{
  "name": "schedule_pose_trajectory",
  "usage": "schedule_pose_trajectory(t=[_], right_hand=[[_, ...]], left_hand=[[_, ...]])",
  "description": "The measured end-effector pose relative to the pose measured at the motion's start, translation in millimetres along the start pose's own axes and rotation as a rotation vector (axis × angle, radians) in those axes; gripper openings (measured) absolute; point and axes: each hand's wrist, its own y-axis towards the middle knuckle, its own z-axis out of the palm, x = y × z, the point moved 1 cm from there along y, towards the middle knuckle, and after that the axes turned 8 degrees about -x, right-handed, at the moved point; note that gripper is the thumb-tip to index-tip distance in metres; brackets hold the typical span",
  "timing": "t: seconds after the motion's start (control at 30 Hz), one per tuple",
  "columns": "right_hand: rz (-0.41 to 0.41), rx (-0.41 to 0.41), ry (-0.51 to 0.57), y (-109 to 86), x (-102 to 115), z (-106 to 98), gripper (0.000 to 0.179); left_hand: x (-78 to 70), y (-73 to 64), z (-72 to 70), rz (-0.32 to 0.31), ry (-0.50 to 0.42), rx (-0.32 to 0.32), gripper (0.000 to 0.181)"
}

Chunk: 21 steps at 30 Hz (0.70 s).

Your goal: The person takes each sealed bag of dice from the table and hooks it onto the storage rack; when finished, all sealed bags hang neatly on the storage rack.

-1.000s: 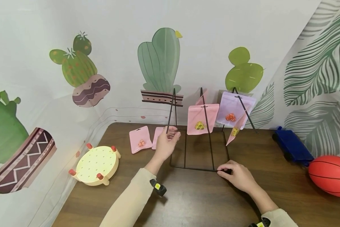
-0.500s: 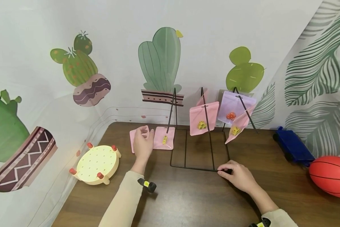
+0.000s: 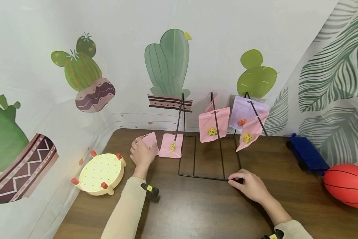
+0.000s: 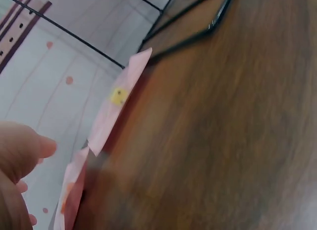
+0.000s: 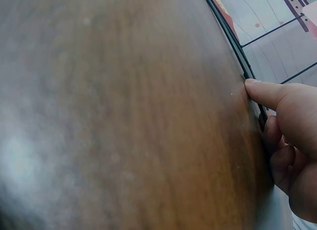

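**Left hand (image 3: 142,153) at left pink pouch (image 3: 151,140), right hand (image 3: 250,186) pinching wire rack (image 3: 221,156)**

Left: fingers relaxed and slightly bent, no grip visible. Hand sits over the left part of the pouch and hides much of it. Wrist view is blurred and shows the thumb apart from the pouch; can't tell whether any fingertip touches it. An orange patch shows on that pouch.

Right: thumb and fingers pinch the front right corner of the rack's base, down at the table (image 3: 184,209).

Pouch positions: left pink one is on the table, left of the rack. Second pink pouch (image 3: 164,151) lies just beside it, with yellow dice (image 3: 172,147) inside, near the end of the rack's left hook.

On the rack: middle hook carries a front pink pouch (image 3: 205,123) with yellow dice (image 3: 212,131), plus a rear pink pouch (image 3: 210,108) mostly hidden. Right hook carries a purple pouch (image 3: 237,114) with red dice (image 3: 242,122), and in front a tilted pink pouch (image 3: 256,127) with yellow dice (image 3: 248,138).

Rest: pale yellow perforated disc (image 3: 102,171) with red-tipped legs at far left; dark blue cart (image 3: 308,154) and red ball (image 3: 347,186) at far right. Cactus-print backdrop (image 3: 122,66) behind.
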Motion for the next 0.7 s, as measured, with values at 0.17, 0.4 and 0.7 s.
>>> schedule_pose_trajectory(t=[0.17, 0.4, 0.7], right_hand=[[0.004, 0.003, -0.002, 0.1, -0.6, 0.3, 0.008], [0.001, 0.004, 0.001, 0.5, -0.1, 0.6, 0.009], [0.009, 0.004, -0.004, -0.1, -0.8, 0.7, 0.008]], left_hand=[[6.4, 4.2, 5.4, -0.006, 0.092, 0.070, 0.082], [11.0, 8.4, 6.8, -0.009, 0.109, 0.074, 0.088], [13.3, 9.6, 2.7, -0.036, 0.067, 0.084, 0.097]])
